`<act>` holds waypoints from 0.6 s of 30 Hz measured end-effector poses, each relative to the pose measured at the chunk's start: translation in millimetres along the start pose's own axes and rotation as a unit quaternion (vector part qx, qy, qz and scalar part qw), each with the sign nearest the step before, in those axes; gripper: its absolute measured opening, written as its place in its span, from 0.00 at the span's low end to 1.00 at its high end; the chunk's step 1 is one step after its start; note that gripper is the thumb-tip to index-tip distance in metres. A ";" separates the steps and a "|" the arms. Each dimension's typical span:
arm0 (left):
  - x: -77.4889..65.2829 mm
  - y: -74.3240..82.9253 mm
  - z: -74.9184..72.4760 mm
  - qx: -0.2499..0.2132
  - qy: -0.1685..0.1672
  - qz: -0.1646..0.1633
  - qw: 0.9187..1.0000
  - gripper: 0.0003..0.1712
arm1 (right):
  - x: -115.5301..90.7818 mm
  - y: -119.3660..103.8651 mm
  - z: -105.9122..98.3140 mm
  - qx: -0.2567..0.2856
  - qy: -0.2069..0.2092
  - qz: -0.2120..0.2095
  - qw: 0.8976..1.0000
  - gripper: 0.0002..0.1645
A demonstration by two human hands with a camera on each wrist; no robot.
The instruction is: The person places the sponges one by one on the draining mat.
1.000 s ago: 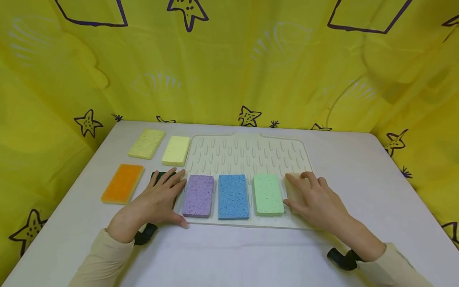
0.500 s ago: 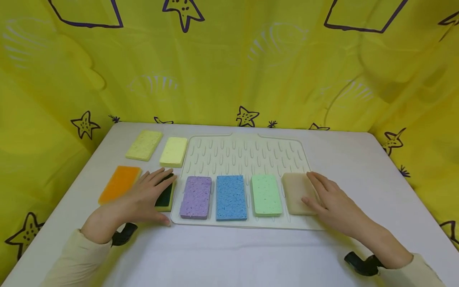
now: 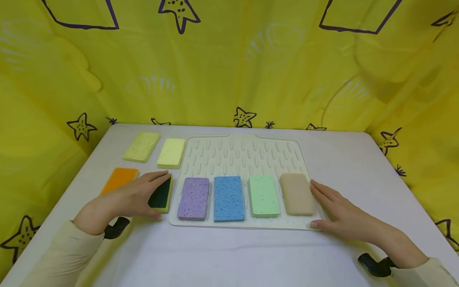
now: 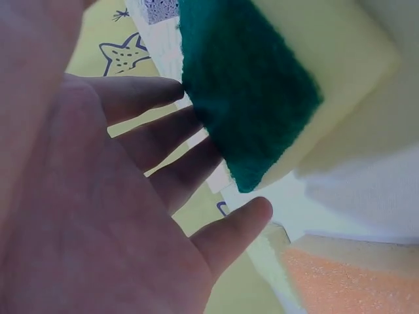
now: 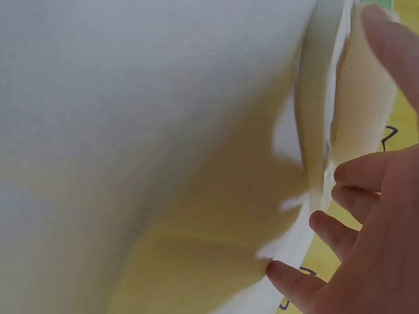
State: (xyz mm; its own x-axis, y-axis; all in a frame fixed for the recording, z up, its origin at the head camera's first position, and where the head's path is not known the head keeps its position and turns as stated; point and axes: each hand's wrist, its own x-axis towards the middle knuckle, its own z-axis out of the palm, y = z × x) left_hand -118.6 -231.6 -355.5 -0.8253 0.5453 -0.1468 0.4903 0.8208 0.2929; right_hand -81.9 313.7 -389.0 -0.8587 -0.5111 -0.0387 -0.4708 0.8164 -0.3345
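Note:
In the head view my left hand reaches over a scrub sponge with a dark green top and yellow foam, left of the drying mat. Its relaxed fingers and thumb spread about this sponge. The left wrist view has fingertips right at the edge of the green pad. On the cream ridged mat, a beige sponge ends a row with purple, blue and mint green sponges. Beside the beige one, at the mat's right edge, lies my right hand, fingers extended and holding nothing.
An orange-topped sponge lies partly behind my left forearm. Two pale yellow sponges, one at the far left and one by the mat, sit farther back. A yellow patterned curtain surrounds the white table.
My right hand has let go of the beige sponge and moved right, off it. My left hand has shifted left from the mat's edge to the green scrub sponge.

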 end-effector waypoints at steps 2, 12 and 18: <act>1.1 -0.2 -0.7 0.001 -0.003 -0.005 1.000 0.60 | -0.4 3.7 3.7 -0.016 0.011 -0.022 1.000 0.58; 5.4 1.2 -5.6 -0.013 -0.028 -0.042 0.999 0.59 | 1.0 10.8 10.6 -0.041 0.038 -0.055 0.997 0.56; 8.0 0.9 -7.0 -0.012 -0.027 -0.033 0.999 0.58 | 0.9 10.7 12.1 -0.039 0.048 -0.055 0.997 0.56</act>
State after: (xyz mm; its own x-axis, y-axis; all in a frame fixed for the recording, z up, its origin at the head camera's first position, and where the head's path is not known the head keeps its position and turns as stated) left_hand -126.7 -227.7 -349.9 -0.8395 0.4982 -0.2171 0.4270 0.8518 0.3034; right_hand -85.2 318.7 -404.0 -0.8151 -0.5730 0.0852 -0.5736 0.7775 -0.2579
